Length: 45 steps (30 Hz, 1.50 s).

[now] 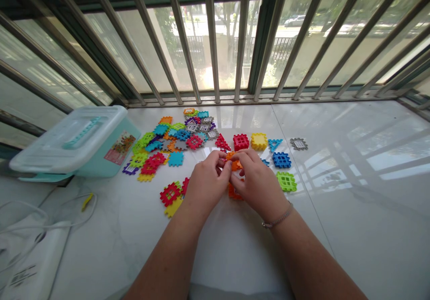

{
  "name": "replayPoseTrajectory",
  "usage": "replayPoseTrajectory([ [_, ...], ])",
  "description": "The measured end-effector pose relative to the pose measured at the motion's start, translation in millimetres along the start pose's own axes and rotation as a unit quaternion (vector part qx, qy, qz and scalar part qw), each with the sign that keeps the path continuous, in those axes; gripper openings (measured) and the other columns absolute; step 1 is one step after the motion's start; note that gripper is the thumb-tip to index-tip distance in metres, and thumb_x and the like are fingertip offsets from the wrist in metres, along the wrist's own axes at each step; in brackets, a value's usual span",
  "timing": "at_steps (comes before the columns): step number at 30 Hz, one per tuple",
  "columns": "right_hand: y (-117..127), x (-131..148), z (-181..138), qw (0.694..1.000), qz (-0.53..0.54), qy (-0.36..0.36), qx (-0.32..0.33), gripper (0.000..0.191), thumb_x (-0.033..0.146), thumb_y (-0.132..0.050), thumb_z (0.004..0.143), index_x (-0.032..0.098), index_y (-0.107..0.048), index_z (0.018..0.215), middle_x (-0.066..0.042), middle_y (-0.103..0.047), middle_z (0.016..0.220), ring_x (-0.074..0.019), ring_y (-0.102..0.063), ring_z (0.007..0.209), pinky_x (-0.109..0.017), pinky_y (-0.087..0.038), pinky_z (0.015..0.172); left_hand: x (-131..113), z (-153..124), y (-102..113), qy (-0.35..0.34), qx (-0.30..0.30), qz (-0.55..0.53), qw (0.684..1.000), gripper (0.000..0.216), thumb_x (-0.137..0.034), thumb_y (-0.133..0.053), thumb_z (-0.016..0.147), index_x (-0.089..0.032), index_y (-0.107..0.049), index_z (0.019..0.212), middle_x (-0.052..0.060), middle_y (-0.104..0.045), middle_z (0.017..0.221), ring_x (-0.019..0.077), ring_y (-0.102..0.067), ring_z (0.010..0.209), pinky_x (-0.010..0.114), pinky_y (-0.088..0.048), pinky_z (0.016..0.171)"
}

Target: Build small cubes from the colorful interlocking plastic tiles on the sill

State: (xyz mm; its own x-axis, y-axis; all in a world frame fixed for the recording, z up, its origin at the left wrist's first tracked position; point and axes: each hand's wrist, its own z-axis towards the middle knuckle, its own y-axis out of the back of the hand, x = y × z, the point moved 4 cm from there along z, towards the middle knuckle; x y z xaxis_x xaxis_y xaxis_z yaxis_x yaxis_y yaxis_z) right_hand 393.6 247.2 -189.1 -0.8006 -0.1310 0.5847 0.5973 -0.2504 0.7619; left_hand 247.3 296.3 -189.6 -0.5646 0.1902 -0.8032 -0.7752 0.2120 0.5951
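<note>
Orange tiles (234, 190) lie amid scattered tiles (174, 145), bin (75, 145) nearby.

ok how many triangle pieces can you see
2 clearly: a red triangular piece just left of a red block, and a light blue triangular piece just right of a yellow block. More may be hidden in the heap of pieces.

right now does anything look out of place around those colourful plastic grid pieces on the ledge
A small yellow object lies beside the thin white cable on the white marble ledge, well apart from the colourful plastic grid pieces, so it looks stray.
</note>
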Motion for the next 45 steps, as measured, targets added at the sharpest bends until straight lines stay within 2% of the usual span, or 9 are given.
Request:
replayPoseTrajectory([
  [14, -2.1, 1.4, 1.4, 1.0, -0.008, -0.005, 0.028, 0.024, 0.017, -0.069, 0.094, 0.023, -0.066, 0.118, -0.01, -0.068, 0.129, -0.0184, -0.071, 0.081, -0.031, -0.058, 0.073, -2.6, -0.1, -1.3, -0.003, 0.008, 0.03, 1.0, 0.016, -0.033, -0.064, 0.099, -0.024, -0.072, 0.111, 0.002, -0.079, 0.09, 0.0192, -0.072, 0.077, 0.029, -0.046, 0.066],
  [45, -3.7, 1.1, 0.7, 0.999, -0.017, -0.006, 0.038, 0.022, 0.018, -0.068, 0.097, 0.023, -0.064, 0.118, -0.01, -0.068, 0.129, -0.0194, -0.072, 0.081, -0.033, -0.058, 0.076, -0.9, -0.6, -2.6, -0.003, 0.012, 0.037, 0.999, 0.013, -0.034, -0.064, 0.1, -0.026, -0.071, 0.108, 0.002, -0.079, 0.089, 0.0204, -0.073, 0.078, 0.029, -0.047, 0.068],
])
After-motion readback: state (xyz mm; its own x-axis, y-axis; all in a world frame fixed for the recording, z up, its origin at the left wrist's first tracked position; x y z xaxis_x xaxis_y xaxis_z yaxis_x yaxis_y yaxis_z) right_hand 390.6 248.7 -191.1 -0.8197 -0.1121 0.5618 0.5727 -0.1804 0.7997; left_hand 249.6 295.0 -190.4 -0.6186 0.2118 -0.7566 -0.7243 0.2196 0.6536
